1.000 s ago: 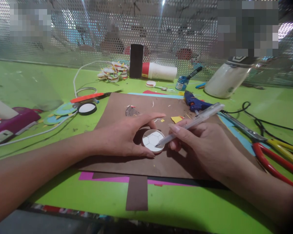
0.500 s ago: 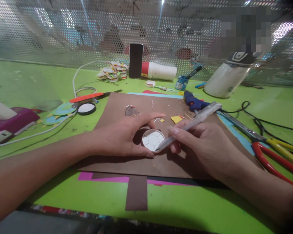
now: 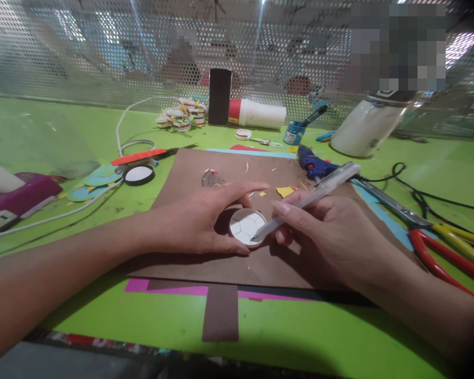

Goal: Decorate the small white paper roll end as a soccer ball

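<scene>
The far-side fingers of the left hand point(image 3: 199, 221) are partly hidden behind its own knuckles, and whether the tip of the pen point(image 3: 306, 202) touches or just hovers over the white disc point(image 3: 245, 223) cannot be told. A pixelated block covers the top of the white bottle point(image 3: 361, 131); the red handle of the scissors point(image 3: 422, 252) runs out at the right edge, and the grey piece point(image 3: 212, 178) beyond the left hand is too blurred to read. The disc sits on the brown sheet point(image 3: 181, 266) between the 2 hands, with brown surface reaching to the sheet's front edge; past that, green table point(image 3: 142, 321) shows on both sides of a brown strip point(image 3: 220, 316). The left hand lies low, thumb and curled fingers gripping the disc's rim, index finger stretched out. The right hand point(image 3: 324, 226) pinches the pen, slanted down leftward.
</scene>
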Available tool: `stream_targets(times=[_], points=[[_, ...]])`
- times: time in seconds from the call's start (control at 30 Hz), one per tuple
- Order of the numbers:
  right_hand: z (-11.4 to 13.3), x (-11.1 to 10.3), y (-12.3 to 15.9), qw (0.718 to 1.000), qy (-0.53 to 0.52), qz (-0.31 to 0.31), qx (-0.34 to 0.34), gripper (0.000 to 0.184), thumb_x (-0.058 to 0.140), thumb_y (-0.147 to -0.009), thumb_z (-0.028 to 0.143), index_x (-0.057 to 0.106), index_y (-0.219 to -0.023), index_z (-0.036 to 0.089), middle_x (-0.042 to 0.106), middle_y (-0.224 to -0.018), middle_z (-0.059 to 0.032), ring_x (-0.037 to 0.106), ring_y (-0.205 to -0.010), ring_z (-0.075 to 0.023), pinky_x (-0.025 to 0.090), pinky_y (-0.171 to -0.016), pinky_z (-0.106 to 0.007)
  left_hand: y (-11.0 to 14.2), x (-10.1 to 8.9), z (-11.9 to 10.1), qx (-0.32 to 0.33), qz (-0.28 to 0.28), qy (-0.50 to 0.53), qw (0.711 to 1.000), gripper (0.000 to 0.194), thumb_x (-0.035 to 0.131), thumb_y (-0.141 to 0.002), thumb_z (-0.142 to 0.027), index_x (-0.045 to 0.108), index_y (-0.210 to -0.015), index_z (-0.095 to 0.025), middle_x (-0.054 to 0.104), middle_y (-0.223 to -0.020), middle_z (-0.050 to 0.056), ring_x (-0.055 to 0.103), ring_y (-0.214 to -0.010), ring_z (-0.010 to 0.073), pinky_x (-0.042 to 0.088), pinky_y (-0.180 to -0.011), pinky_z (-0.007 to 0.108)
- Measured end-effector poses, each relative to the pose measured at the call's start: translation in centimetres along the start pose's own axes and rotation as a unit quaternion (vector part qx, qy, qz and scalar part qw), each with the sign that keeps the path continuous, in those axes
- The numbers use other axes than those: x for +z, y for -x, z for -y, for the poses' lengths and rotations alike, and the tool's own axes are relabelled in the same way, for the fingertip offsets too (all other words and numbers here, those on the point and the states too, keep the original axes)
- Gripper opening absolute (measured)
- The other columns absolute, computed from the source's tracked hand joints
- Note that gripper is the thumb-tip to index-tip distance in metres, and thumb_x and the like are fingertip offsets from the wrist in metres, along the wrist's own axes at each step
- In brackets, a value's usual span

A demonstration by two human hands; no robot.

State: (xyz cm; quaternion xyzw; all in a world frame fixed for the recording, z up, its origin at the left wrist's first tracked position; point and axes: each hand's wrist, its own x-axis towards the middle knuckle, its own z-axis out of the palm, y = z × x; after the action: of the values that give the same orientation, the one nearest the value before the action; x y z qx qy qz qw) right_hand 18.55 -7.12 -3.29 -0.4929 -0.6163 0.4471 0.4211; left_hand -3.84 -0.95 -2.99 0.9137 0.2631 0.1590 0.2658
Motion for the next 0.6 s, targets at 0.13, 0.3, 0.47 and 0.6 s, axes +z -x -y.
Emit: stream_targets(times=[0.13, 0.3, 0.47, 0.6], points=[[0.4, -0.1, 0.1, 0.999, 0.032, 0.011, -0.009, 0.042, 0.064, -0.096, 0.034, 0.068, -0.056, 0.019, 0.064, -0.056, -0.0004, 0.059, -0.052, -0.0104, 0.047, -0.052, -0.023, 0.1, 0.1, 0.1, 0.015, -0.001, -0.004, 1.0, 0.089, 0.081, -0.081, -0.03, 0.034, -0.156, -0.029, 0.066, -0.13, 0.003, 0.064, -0.116, 0.0219, 0.048, -0.097, 0.032], [0.7, -0.1, 0.1, 0.999, 0.019, 0.03, -0.003, 0.043, 0.064, -0.097, 0.031, 0.068, -0.056, 0.019, 0.064, -0.055, 0.0005, 0.058, -0.051, -0.0088, 0.046, -0.053, -0.022, 0.1, 0.1, 0.2, 0.026, -0.009, -0.011, 1.0, 0.089, 0.081, -0.081, -0.03, 0.033, -0.156, -0.029, 0.066, -0.13, 0.003, 0.065, -0.116, 0.0218, 0.048, -0.098, 0.033], [-0.2, 0.0, 0.1, 0.998, -0.055, 0.016, 0.029, 0.039, 0.07, -0.093, 0.04, 0.069, -0.061, 0.019, 0.065, -0.058, 0.0004, 0.06, -0.054, -0.0099, 0.047, -0.054, -0.023, 0.0, 0.1, 0.3, 0.023, -0.007, -0.013, 1.0, 0.089, 0.081, -0.081, -0.032, 0.034, -0.156, -0.028, 0.067, -0.129, 0.003, 0.065, -0.115, 0.0226, 0.05, -0.095, 0.033], [-1.1, 0.0, -0.1, 0.993, -0.103, -0.019, 0.05, 0.04, 0.073, -0.09, 0.048, 0.069, -0.063, 0.019, 0.066, -0.063, -0.0009, 0.062, -0.06, -0.0134, 0.052, -0.061, -0.027, 0.0, 0.1, 0.2, 0.017, -0.007, -0.016, 1.0, 0.089, 0.081, -0.081, -0.03, 0.034, -0.157, -0.027, 0.067, -0.13, 0.004, 0.065, -0.116, 0.0223, 0.05, -0.096, 0.033]])
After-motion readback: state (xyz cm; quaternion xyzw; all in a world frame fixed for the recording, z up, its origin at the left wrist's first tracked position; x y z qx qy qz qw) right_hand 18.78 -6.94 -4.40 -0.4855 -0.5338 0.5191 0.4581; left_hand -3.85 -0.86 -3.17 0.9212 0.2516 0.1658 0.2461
